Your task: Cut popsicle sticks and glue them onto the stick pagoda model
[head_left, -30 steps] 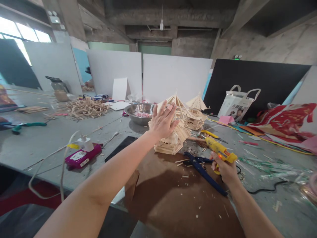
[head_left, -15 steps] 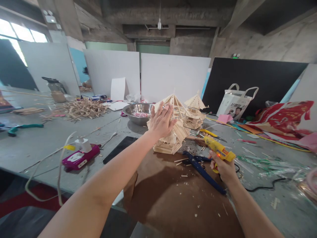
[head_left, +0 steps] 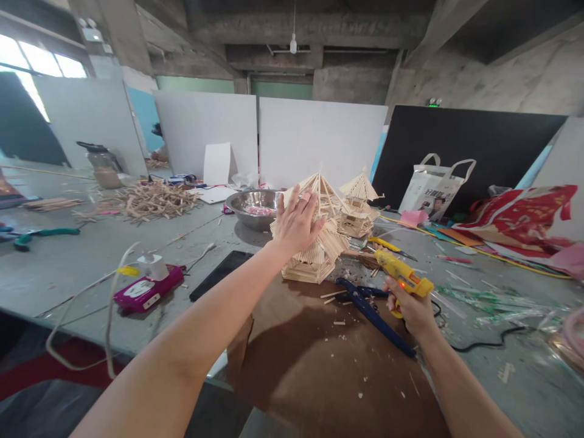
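Note:
My left hand [head_left: 296,224] lies flat with fingers stretched against the upper left of a pagoda-like model [head_left: 310,261] built from thin wooden sticks. The hand covers part of its roof. In my right hand [head_left: 413,310] is a yellow hot glue gun [head_left: 401,274], its small orange light lit and its nozzle pointing left toward the model. Blue-handled pliers [head_left: 374,319] rest on the brown board [head_left: 347,377], just left of the glue gun. Behind the model stands a smaller stick pavilion [head_left: 358,207].
A steel bowl [head_left: 255,210] stands behind my left hand, with a pile of sticks [head_left: 152,202] farther left. A dark phone-like slab [head_left: 219,277] and a purple power strip [head_left: 148,289] lie at left. Yellow-handled pliers [head_left: 387,245] lie beyond the glue gun; its black cord [head_left: 483,345] trails right.

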The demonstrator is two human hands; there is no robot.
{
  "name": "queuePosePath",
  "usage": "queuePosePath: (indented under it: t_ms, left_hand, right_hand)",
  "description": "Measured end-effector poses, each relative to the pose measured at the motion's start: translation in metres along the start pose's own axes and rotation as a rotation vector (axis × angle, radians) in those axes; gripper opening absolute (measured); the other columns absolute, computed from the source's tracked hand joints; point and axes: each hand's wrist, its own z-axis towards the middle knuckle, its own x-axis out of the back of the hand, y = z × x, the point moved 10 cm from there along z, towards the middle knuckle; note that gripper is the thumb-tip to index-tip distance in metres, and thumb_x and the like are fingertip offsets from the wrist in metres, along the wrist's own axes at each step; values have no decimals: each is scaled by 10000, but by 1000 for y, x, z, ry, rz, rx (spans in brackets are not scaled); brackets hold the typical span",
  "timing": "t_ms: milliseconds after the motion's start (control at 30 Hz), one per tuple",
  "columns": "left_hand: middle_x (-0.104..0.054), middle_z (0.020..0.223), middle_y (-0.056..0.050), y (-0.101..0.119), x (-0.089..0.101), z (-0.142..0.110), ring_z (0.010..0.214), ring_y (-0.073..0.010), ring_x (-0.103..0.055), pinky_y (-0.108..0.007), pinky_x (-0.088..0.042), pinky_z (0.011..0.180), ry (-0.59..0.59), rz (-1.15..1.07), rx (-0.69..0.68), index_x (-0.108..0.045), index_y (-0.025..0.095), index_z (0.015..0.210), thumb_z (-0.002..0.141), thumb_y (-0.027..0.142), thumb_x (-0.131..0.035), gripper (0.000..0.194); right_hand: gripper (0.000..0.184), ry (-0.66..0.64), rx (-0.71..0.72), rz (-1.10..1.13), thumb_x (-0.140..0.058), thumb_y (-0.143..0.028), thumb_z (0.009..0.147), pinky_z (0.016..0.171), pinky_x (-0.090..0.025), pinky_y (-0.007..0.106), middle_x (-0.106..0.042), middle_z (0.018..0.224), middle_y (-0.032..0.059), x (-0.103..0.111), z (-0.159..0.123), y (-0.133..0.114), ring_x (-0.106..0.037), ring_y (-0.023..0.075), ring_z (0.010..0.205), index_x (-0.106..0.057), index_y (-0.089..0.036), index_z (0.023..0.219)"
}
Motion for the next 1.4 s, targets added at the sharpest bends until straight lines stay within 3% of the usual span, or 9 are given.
queuePosePath:
  t_ms: [233, 300, 433, 500, 567, 700, 833, 1167, 1400]
  left_hand:
    - [-523, 1083, -43, 2, 45, -25, 1117, -218, -321, -409, -172, 931, 220, -134, 38, -551, 226, 960, 745, 290, -392, 275]
    - [-576, 955, -55, 12, 48, -39, 1012, -208, -417, -388, -247, 881, 208, -238, 36, -582, 218, 864, 729, 265, -414, 220]
    - [-602, 754, -55, 65, 18, -66, 725, -143, -512, -296, -360, 726, -67, -514, -166, -582, 196, 796, 734, 206, -406, 187]
    - [-592, 708, -54, 91, -7, -83, 685, -133, -514, -263, -372, 656, -256, -525, -270, -581, 191, 774, 751, 214, -387, 197]
    - [-576, 669, -52, 99, -30, -95, 648, -125, -512, -239, -366, 577, -369, -458, -265, -577, 184, 747, 776, 238, -348, 236]
    - [-573, 690, -33, 88, -64, -111, 625, -118, -521, -214, -346, 499, -509, -299, -207, -566, 181, 743, 800, 289, -299, 293]
    - [-587, 761, -22, 63, -85, -119, 653, -118, -535, -209, -362, 524, -638, -220, -104, -568, 188, 784, 790, 300, -330, 263]
    - [-598, 831, -12, 60, -96, -128, 747, -148, -547, -227, -389, 602, -809, -254, -124, -561, 222, 850, 761, 302, -371, 225]
    - [-610, 761, -68, 54, -108, -139, 721, -200, -565, -302, -413, 619, -932, -119, -95, -575, 192, 807, 769, 313, -322, 283]
  right_hand:
    - [307, 19, -8, 1, -614, -423, 573, 268, -295, 176, -525, 492, -27, 0, -1, -2, -380, 41, 266, -484, -147, 610]
    - [311, 19, -10, -6, -613, -427, 571, 268, -297, 179, -521, 485, -27, 0, -1, -1, -379, 45, 266, -488, -147, 621]
    - [313, 28, -7, -25, -602, -434, 580, 269, -291, 184, -512, 466, -29, 3, 1, 1, -378, 52, 266, -492, -146, 637]
    - [311, 36, 0, -50, -597, -434, 585, 274, -290, 184, -519, 468, -23, 5, 3, 1, -377, 52, 269, -496, -144, 632]
    - [314, 40, 7, -75, -599, -436, 581, 282, -294, 185, -530, 477, -17, 6, 5, 3, -380, 51, 273, -505, -141, 627]
    - [309, 8, 25, -98, -605, -435, 572, 299, -308, 190, -529, 453, -17, 5, 9, 7, -389, 58, 287, -522, -139, 595]
    - [311, 4, 15, -74, -603, -441, 567, 295, -304, 192, -557, 489, -10, 4, 10, 6, -388, 54, 288, -530, -142, 602]
    - [330, 28, -19, -61, -609, -444, 560, 260, -290, 180, -568, 530, -6, 7, 11, 8, -383, 43, 265, -527, -143, 668]
    - [345, 35, -26, -70, -605, -447, 567, 255, -295, 171, -592, 585, -1, 10, 12, 12, -387, 38, 263, -521, -157, 734]
